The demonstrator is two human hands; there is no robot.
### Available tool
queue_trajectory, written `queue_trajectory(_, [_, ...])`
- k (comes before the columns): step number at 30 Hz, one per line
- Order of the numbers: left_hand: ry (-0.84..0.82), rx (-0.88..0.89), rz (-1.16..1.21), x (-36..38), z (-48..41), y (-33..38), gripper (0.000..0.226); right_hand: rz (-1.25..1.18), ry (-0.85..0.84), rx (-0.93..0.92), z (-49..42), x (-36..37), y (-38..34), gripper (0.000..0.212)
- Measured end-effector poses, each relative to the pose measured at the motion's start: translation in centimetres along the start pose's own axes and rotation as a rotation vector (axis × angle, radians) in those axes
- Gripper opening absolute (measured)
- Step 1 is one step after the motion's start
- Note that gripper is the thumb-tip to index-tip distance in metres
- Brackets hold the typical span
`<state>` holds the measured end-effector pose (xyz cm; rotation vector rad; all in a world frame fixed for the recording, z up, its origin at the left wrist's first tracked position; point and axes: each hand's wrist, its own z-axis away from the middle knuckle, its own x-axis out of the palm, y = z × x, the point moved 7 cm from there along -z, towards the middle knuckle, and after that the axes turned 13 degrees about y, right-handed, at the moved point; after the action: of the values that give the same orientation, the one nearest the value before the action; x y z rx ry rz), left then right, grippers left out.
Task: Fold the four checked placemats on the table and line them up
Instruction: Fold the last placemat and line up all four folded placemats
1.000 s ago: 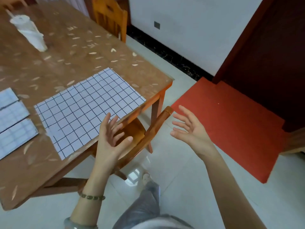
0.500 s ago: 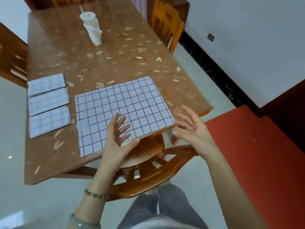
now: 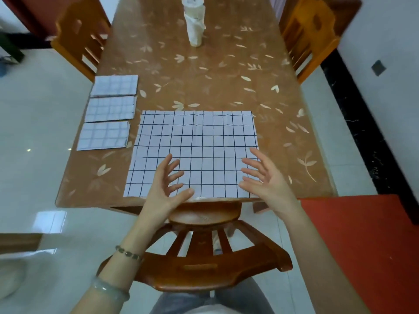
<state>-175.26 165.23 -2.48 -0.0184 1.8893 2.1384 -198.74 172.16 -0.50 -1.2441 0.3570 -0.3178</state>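
Note:
One white placemat with a black grid (image 3: 195, 137) lies spread flat at the near edge of the brown table (image 3: 215, 87). Three folded placemats sit in a column at the table's left edge: far (image 3: 114, 85), middle (image 3: 111, 109), near (image 3: 103, 135). My left hand (image 3: 166, 186) hovers over the flat mat's near edge with fingers spread, holding nothing. My right hand (image 3: 264, 177) hovers over the mat's near right corner, palm turned inward, fingers straight and empty.
A wooden chair (image 3: 204, 257) stands between me and the table. Two more chairs flank the table, left (image 3: 79, 39) and right (image 3: 310, 35). A white wrapped roll (image 3: 195, 21) stands at the far middle. A red mat (image 3: 362, 245) covers the floor at right.
The view has swung left and now faces the table squarely. Both hands have moved from beside the table's corner to above the flat mat's near edge, still empty.

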Motion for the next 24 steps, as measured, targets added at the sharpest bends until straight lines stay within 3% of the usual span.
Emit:
queue_trajectory(6, [0.010,-0.023,-0.108,-1.7,-3.3,-1.8,0.098,0.063,-0.054,0.008,-4.4,0.6,0.4,0.077])
queue_trajectory(12, [0.036,-0.050,-0.192,-3.4,-8.9,-2.9,0.069,0.098,-0.031,0.016,-9.1,1.5,1.1,0.076])
queue_trajectory(17, [-0.001,0.002,-0.388,-5.2,-16.0,-4.0,0.059,0.158,0.092,0.037,-14.9,1.7,2.5,0.058])
queue_trajectory(21, [-0.028,0.049,-0.601,-6.2,-22.5,-6.3,0.061,0.327,0.204,-0.033,-20.8,1.3,3.7,0.037])
queue_trajectory(24, [-0.076,0.106,-0.797,-6.0,-27.0,-8.1,0.060,0.420,0.269,-0.029,-25.2,0.7,5.2,0.032])
